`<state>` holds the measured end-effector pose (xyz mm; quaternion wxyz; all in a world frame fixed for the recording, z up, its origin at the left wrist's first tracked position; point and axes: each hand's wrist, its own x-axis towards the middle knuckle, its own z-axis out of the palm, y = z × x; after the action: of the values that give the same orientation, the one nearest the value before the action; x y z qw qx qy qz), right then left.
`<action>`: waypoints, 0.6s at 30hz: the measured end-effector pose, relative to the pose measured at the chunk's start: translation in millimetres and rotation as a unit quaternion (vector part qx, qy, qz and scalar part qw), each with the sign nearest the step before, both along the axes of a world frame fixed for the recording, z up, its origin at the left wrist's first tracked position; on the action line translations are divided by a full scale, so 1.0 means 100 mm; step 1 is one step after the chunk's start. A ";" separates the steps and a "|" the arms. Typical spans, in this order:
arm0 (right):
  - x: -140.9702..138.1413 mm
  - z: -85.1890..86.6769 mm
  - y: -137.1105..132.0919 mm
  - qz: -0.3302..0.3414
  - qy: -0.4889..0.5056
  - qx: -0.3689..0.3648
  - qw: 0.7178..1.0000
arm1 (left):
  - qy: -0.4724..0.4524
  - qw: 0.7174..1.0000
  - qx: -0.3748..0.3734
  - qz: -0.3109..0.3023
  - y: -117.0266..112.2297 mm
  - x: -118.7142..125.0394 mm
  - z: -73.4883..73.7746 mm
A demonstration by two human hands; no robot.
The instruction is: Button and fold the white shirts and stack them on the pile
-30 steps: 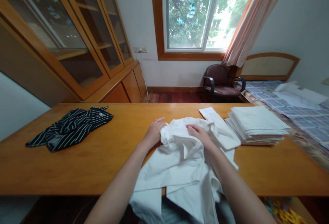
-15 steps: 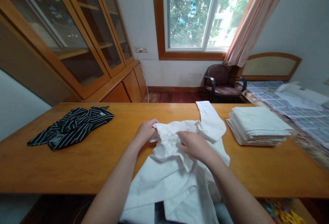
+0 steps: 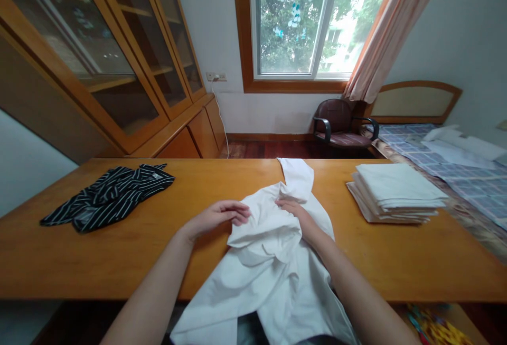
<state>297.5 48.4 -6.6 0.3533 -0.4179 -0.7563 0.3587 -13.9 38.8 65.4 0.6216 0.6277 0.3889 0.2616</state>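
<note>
A crumpled white garment (image 3: 269, 276), perhaps a shirt, lies over the front of the wooden table and hangs down past its near edge. One sleeve-like strip (image 3: 298, 176) of it points towards the far edge. My left hand (image 3: 222, 215) is at the garment's left side, its fingers stretched out with the tips at the cloth, not gripping it. On the upper middle of the garment, my right hand (image 3: 297, 215) has its fingers curled into the fabric; some fingertips are hidden by folds.
At the table's (image 3: 99, 266) left lies a black-and-white striped garment (image 3: 114, 194). A stack of folded white cloths (image 3: 398, 192) stands on the right. Beyond the table are a maroon armchair (image 3: 340, 123), a glass-door cabinet (image 3: 138, 54) and a bed (image 3: 455, 160). Colourful cloth (image 3: 431, 326) shows below right.
My left hand has let go of the garment's upper left edge and moved slightly down. The garment's upper part and its sleeve-like strip have shifted left, with my right hand still on the cloth.
</note>
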 end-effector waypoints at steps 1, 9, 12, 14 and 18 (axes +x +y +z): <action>0.01 -0.03 0.00 -0.003 0.014 -0.007 1.000 | 0.025 0.996 0.065 0.061 0.06 -0.04 -0.10; -0.05 -0.02 -0.06 0.022 0.115 -0.110 0.987 | 0.262 0.900 0.342 0.068 0.23 -0.08 -0.60; -0.11 -0.01 -0.09 0.052 0.131 -0.153 0.978 | 0.252 0.904 0.345 0.024 0.20 0.07 -0.67; -0.14 0.02 -0.09 0.061 0.141 -0.168 0.974 | 0.228 0.910 0.345 -0.005 0.19 0.15 -0.71; -0.14 0.09 -0.05 0.062 0.162 -0.182 0.968 | 0.166 0.918 0.360 -0.006 0.18 0.24 -0.72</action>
<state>283.2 43.4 2.4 0.3665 -0.3638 -0.6354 0.5741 10.1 57.3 -6.8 0.2817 0.8459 0.3622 0.2720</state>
